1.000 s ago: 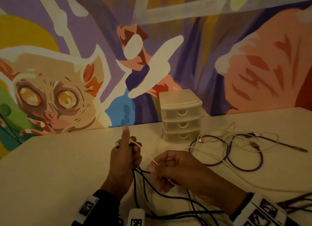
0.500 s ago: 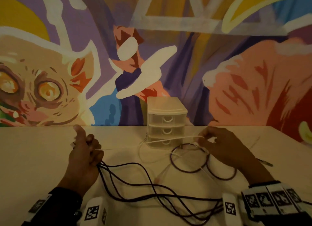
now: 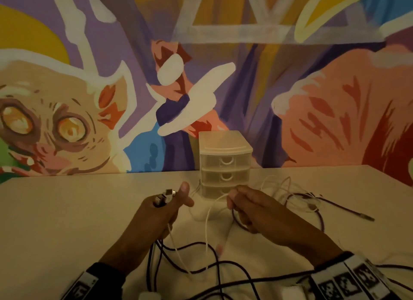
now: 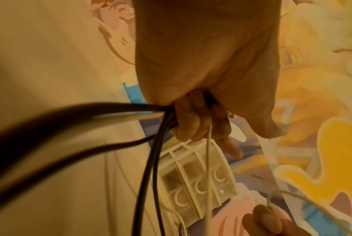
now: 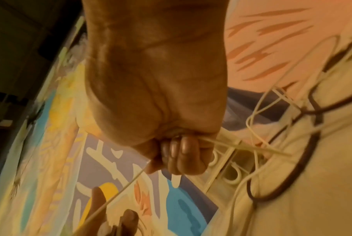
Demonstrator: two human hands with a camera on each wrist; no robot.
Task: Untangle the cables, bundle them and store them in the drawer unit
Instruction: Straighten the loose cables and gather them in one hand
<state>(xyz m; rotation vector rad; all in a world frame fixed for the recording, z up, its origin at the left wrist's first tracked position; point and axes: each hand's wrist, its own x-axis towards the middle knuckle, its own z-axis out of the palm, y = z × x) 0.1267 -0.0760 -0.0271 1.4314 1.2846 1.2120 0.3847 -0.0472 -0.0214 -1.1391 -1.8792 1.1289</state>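
Observation:
My left hand (image 3: 165,207) is lifted above the table and grips a bunch of cable ends, with plugs (image 3: 164,198) sticking out above the fist and the thumb raised. Dark cables (image 4: 151,175) and a white cable (image 4: 208,167) hang from that fist. My right hand (image 3: 248,207) pinches the white cable (image 3: 209,223) close to the left hand, just in front of the three-drawer unit (image 3: 224,165). Its drawers look closed. Dark cable loops (image 3: 201,270) trail over the near table. More tangled white and dark cable (image 3: 301,199) lies to the right of the unit.
The white table (image 3: 67,221) ends at a painted mural wall (image 3: 312,98) right behind the drawer unit. A dark cable end with a metal plug (image 3: 366,218) points to the right. Marker-tagged wrist bands (image 3: 348,279) show at the bottom edge.
My right hand has come back from the right, sliding along the white cable to a spot close beside the left hand. The left hand has stayed raised with its cable ends.

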